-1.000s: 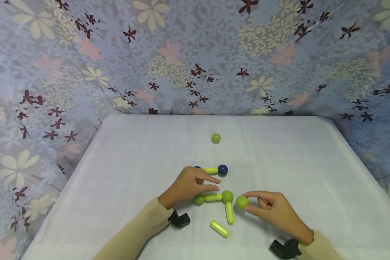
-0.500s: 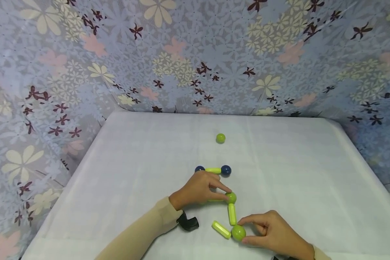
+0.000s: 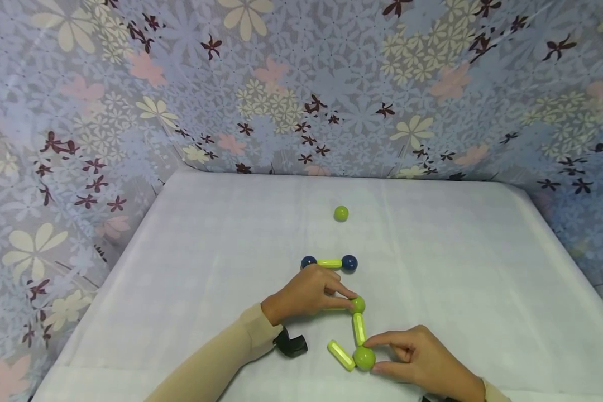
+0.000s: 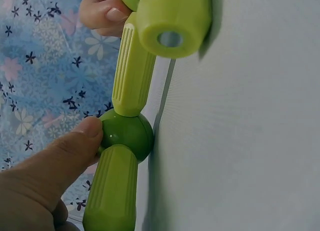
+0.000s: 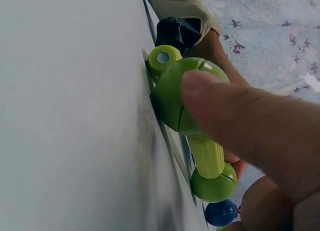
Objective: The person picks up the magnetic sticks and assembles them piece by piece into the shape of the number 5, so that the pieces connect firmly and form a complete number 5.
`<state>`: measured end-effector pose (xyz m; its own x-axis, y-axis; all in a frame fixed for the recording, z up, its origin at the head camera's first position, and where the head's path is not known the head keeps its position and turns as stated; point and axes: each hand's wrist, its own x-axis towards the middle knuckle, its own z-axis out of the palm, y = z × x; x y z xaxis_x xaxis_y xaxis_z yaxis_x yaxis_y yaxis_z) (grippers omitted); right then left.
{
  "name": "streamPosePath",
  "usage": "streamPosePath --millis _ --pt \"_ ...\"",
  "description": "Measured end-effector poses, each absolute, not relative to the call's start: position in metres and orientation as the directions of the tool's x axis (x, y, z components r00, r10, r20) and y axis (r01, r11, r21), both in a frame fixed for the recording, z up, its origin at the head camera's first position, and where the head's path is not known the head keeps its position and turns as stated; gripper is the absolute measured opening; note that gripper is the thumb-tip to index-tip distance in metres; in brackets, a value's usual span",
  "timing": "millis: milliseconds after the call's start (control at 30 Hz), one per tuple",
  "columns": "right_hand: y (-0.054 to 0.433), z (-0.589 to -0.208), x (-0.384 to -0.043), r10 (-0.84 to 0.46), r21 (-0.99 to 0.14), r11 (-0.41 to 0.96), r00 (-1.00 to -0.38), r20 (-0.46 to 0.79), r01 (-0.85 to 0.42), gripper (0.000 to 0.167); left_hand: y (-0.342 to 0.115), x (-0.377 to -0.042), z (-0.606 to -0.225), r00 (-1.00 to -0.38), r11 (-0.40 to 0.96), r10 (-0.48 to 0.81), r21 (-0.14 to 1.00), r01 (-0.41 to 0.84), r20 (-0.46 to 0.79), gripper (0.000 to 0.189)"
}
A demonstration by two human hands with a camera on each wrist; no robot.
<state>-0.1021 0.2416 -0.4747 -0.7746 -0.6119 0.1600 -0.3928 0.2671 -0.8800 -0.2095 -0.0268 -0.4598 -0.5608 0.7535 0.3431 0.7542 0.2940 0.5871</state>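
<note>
The right hand (image 3: 424, 358) pinches a near green ball (image 3: 364, 359), the left hand (image 3: 305, 291) a farther green ball (image 3: 359, 305), a yellow-green rod (image 3: 359, 328) between them on the tabletop (image 3: 231, 234). A second rod (image 3: 340, 355) slants beside the near one; two blue balls (image 3: 349, 263) lie beyond.

Lone ball (image 3: 341, 213) bhd rods (image 3: 359, 329)

The desk (image 3: 457, 251) is white; behind it, blue-grey fabric (image 3: 291, 72) is flowered in cream, pink and maroon. On it: green balls (image 3: 364, 359), yellow-green rods (image 3: 340, 355), navy balls (image 3: 349, 263).
</note>
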Motion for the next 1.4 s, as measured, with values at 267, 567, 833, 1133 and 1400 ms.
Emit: streamPosePath --millis 267,567,833,1133,1400 --pt "0.241 -0.475 -0.101 -0.607 -0.895 0.257 -0.782 0.145 -0.365 0.031 -0.027 -0.21 -0.459 -0.556 0.297 0.758 0.579 0.759 0.34 0.02" --pt "0.239 -0.474 -0.1 -0.575 -0.856 0.297 -0.795 0.193 -0.422 0.03 -0.027 -0.21 -0.459 -0.572 0.326 0.743 0.559 0.762 0.347 0.022" --pt "0.233 -0.472 -0.1 -0.559 -0.847 0.325 -0.808 0.187 -0.421 0.03 -0.028 -0.213 -0.459 -0.569 0.342 0.739 0.526 0.779 0.362 0.022" --pt "0.235 -0.471 -0.099 -0.559 -0.844 0.343 -0.812 0.168 -0.411 0.03 -0.029 -0.21 -0.456 -0.576 0.353 0.724 0.514 0.782 0.379 0.023" --pt "0.234 -0.471 -0.1 -0.576 -0.844 0.312 -0.793 0.197 -0.436 0.033 -0.047 -0.185 -0.447 -0.533 0.309 0.738 0.495 0.812 0.414 0.02"
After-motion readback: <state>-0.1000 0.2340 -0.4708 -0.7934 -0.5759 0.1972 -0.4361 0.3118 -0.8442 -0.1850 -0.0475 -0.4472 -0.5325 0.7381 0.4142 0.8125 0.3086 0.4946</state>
